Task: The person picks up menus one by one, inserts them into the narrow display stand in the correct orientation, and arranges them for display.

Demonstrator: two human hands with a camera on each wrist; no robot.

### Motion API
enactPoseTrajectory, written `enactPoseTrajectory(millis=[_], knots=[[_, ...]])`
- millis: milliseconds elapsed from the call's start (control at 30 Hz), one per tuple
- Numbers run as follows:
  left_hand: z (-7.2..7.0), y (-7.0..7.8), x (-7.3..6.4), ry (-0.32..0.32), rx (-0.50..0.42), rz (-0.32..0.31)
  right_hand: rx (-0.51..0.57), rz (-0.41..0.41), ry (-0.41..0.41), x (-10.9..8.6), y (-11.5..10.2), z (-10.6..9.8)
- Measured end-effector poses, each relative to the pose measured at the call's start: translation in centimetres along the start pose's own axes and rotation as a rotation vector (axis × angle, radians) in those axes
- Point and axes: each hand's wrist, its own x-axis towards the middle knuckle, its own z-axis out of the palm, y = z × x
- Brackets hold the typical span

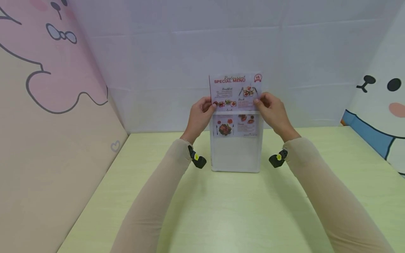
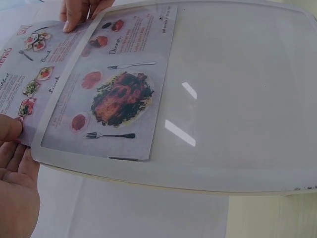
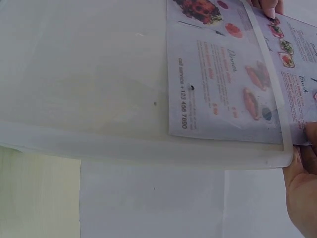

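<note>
A printed menu sheet (image 1: 235, 93) headed "Special Menu" stands partly inside a clear upright display holder (image 1: 235, 154) with a white frame. The sheet's lower part shows behind the clear front; its upper part sticks out above the holder's top edge. My left hand (image 1: 200, 114) pinches the sheet's left edge just above that rim, thumb in front and fingers behind. On the opposite edge my right hand (image 1: 273, 110) pinches the sheet the same way. In the left wrist view the menu's bottom edge (image 2: 157, 114) lies well above the holder's base.
The holder stands on a pale yellow-green table (image 1: 234, 211). A white cloth backdrop (image 1: 196, 59) hangs behind it. Panels with cartoon animals flank the table, a pink figure (image 1: 63, 80) at left and a white bear (image 1: 379, 105) at right.
</note>
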Motion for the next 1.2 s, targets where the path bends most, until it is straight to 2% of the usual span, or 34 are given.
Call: enactPoseTrajectory(millis=[633, 1000, 1200], knots=[[-0.02, -0.04, -0.07, 0.000, -0.001, 0.012, 0.001, -0.018, 0.014, 0.16, 0.28, 0.14], [0.06, -0.30, 0.04, 0.004, -0.006, 0.014, -0.007, 0.015, -0.005, 0.06, 0.29, 0.06], [0.08, -0.23, -0.01, 0.003, -0.005, 0.012, 0.025, 0.019, -0.007, 0.00, 0.16, -0.08]])
